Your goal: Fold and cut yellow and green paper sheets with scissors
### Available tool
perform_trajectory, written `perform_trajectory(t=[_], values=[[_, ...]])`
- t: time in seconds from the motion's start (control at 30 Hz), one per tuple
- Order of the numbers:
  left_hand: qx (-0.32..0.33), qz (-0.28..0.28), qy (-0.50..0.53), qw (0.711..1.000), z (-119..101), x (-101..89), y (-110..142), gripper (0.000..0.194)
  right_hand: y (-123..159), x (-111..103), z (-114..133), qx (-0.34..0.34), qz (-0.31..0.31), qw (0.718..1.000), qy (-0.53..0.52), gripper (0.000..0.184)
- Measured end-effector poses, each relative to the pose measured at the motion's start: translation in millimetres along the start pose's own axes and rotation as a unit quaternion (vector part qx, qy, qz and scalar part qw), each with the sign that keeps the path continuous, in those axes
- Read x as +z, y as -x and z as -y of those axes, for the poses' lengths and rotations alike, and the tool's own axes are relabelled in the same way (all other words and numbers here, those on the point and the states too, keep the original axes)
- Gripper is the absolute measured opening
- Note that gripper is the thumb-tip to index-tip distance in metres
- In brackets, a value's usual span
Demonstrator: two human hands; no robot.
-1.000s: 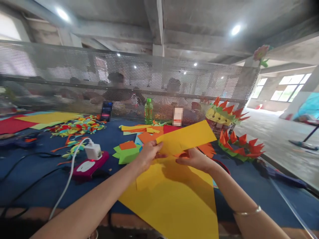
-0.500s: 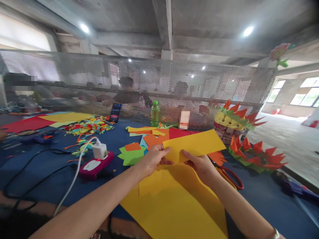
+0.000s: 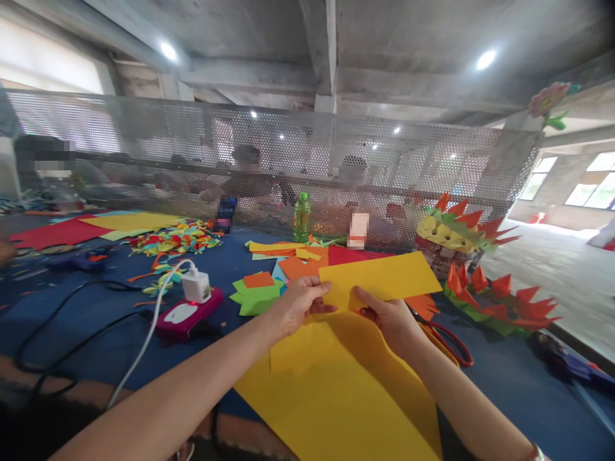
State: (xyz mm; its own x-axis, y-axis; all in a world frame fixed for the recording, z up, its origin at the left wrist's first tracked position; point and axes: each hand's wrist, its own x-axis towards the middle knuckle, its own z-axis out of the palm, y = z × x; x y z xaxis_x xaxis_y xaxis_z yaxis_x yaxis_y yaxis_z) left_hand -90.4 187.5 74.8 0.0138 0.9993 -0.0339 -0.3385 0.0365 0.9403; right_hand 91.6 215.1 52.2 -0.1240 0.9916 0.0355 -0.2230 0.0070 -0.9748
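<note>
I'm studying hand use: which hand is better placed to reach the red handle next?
Probably the right hand: the red handle lies beside its forearm, while the left hand is farther off. Both hold the yellow strip, so the right would first have to let go.

One wide view, from a camera worn on the person's head, faces forward and down across a blue table [image 3: 509,365]. The left hand [image 3: 302,304] and right hand [image 3: 389,317] are near; a perforated screen [image 3: 158,137] stands farther off, beneath the ceiling [image 3: 250,38].
</note>
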Motion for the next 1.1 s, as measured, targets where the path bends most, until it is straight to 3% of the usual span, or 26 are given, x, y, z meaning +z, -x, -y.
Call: perform_trajectory(t=[0.2, 0.4, 0.73, 1.1], values=[[-0.001, 0.004, 0.002, 1.000, 1.4, -1.0, -1.2, 0.030, 0.0, 0.7, 0.3, -0.004, -0.004, 1.000, 0.000, 0.055], [-0.001, 0.012, 0.004, 1.000, 5.5, -5.0, -5.1, 0.035, 1.1, 0.3, 1.2, -0.008, -0.009, 1.000, 0.004, 0.049], [-0.009, 0.017, -0.003, 1.000, 5.1, -5.0, -4.7, 0.025, 0.3, -0.1, -0.3, -0.005, -0.008, 1.000, 0.003, 0.049], [0.019, 0.015, -0.064, 0.998, 3.4, -5.8, -2.4, 0.025, 0.1, 0.7, -0.4, -0.024, -0.005, 1.000, 0.005, 0.039]])
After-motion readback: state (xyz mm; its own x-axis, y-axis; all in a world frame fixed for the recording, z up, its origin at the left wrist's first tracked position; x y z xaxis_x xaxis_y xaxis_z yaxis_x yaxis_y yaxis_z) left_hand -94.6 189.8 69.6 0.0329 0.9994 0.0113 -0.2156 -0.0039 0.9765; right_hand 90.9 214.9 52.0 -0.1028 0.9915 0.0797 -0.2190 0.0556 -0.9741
